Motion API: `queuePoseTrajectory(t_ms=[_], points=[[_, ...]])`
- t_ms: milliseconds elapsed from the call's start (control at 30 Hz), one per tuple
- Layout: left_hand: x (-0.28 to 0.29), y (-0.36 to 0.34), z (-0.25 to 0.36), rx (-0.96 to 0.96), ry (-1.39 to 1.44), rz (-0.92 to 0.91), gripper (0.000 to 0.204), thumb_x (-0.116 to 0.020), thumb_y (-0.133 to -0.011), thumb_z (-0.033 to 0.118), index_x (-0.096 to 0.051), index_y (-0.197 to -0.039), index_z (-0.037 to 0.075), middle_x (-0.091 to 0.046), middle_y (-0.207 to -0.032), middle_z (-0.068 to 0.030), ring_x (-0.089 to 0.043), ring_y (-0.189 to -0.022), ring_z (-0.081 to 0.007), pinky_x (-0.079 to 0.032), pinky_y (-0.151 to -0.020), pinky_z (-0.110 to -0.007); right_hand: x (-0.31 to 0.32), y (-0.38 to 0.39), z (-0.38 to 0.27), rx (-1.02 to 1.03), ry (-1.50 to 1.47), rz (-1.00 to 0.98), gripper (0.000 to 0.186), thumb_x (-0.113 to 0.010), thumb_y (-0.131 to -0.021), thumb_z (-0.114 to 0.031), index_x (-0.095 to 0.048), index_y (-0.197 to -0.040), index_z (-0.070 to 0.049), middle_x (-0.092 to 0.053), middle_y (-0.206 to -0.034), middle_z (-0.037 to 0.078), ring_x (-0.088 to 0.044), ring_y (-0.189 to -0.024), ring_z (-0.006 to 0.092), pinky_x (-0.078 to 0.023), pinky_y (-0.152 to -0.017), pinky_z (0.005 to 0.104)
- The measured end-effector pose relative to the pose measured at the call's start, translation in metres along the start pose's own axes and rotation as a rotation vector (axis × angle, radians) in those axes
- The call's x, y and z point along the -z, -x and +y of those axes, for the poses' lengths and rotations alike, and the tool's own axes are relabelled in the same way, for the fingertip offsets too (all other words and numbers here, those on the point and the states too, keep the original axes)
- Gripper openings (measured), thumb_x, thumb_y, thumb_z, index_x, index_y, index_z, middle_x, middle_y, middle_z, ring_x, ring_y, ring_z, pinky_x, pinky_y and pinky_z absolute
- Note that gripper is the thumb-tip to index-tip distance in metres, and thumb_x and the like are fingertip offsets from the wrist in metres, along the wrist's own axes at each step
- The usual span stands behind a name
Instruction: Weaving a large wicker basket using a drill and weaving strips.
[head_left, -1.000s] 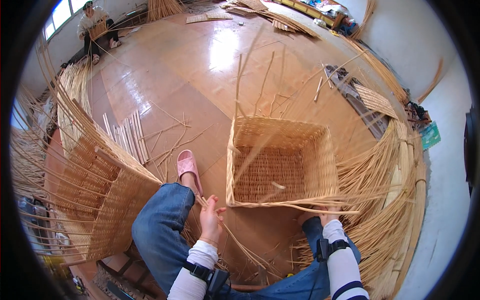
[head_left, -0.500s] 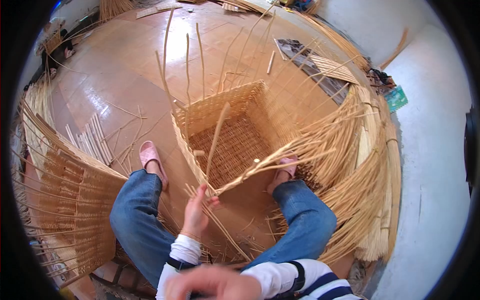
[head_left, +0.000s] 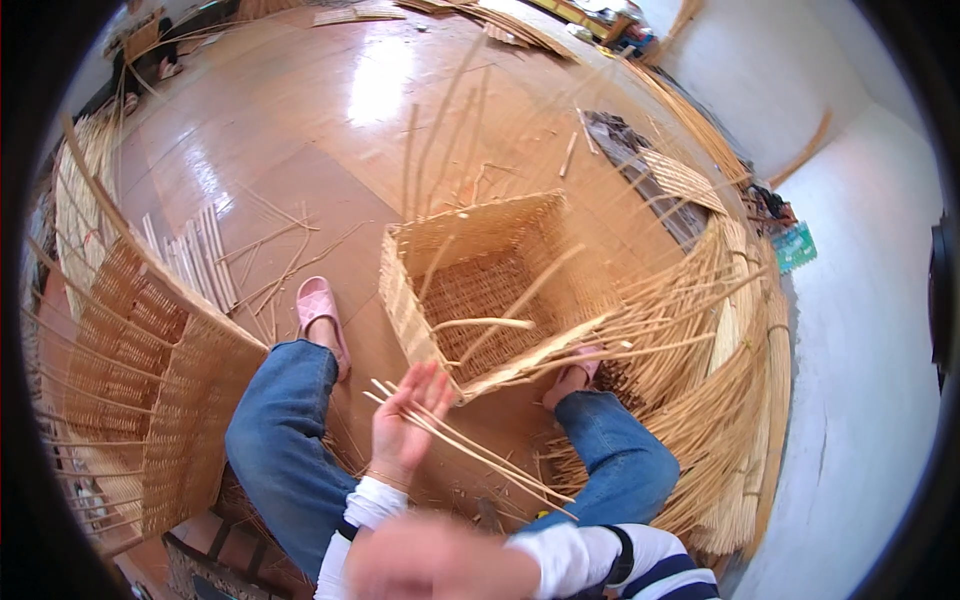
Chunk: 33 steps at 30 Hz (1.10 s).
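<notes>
A square woven wicker basket point(head_left: 405, 300) stands on the floor between my feet, its open top facing me. Long uncut rods rise from its rim, and a few lean inward over the opening. My left hand point(head_left: 405, 425) is at its near corner, fingertips beside the rim, with several thin wicker rods point(head_left: 490, 458) lying across the palm; they stretch toward my right knee. Whether the fingertips touch the weave, I cannot tell. Close to the camera, my right hand point(head_left: 440, 558) is smeared by motion, so its fingers and anything in them cannot be made out.
A second woven basket point(head_left: 185, 410) with projecting rods stands beside my left knee. Large bundles of rods point(head_left: 690, 400) lie along the right wall point(head_left: 860, 350). Cut sticks point(head_left: 195, 258) and loose twigs point(head_left: 300, 250) are scattered at left. Another person point(head_left: 155, 50) is at far left.
The basket and its upright rods have shifted and turned, with rods now leaning over the opening. The rods in my left hand lie flatter, and its fingers are straighter. The view has shifted too.
</notes>
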<state>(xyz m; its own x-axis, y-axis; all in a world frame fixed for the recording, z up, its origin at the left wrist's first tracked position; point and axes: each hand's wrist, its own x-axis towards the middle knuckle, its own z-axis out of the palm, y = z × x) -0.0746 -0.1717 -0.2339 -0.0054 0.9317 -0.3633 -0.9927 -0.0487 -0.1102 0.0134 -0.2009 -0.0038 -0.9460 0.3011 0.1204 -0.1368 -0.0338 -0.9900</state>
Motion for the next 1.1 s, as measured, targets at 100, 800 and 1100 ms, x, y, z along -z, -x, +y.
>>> queuePoseTrajectory(t_ms=[100, 800, 1100], points=[[-0.003, 0.003, -0.008, 0.026, -0.024, -0.114, 0.042, -0.044, -0.096, 0.01, -0.048, -0.136, 0.002, -0.043, -0.148, -0.0172, -0.04, -0.136, -0.0377, -0.03, -0.115, -0.053, 0.054, 0.002, 0.064, -0.211, 0.927, 0.555, 0.017, -0.065, -0.084, -0.013, -0.065, -0.097, -0.002, -0.062, -0.088, 0.014, -0.062, -0.082, 0.0326, -0.049, -0.075, 0.0415], [0.08, -0.027, -0.056, 0.412, -0.175, 0.359, 0.044, -0.054, -0.096, 0.05, -0.054, -0.093, 0.006, -0.064, -0.08, -0.0088, -0.041, -0.05, -0.0076, -0.028, -0.041, -0.019, 0.115, 0.096, 0.129, -0.713, 1.296, 0.495, 0.018, -0.063, -0.089, -0.021, -0.069, -0.105, -0.019, -0.062, -0.08, 0.007, -0.065, -0.072, 0.0299, -0.05, -0.059, 0.0409], [0.079, -0.017, -0.104, 0.545, -0.195, 0.362, 0.03, -0.048, -0.103, 0.037, -0.055, -0.101, 0.009, -0.068, -0.087, -0.0099, -0.045, -0.055, -0.0081, -0.032, -0.043, -0.02, 0.111, 0.126, 0.128, -0.935, 1.439, 0.38, 0.02, -0.063, -0.088, -0.02, -0.07, -0.106, -0.023, -0.058, -0.073, 0.008, -0.063, -0.063, 0.0303, -0.049, -0.053, 0.0423]])
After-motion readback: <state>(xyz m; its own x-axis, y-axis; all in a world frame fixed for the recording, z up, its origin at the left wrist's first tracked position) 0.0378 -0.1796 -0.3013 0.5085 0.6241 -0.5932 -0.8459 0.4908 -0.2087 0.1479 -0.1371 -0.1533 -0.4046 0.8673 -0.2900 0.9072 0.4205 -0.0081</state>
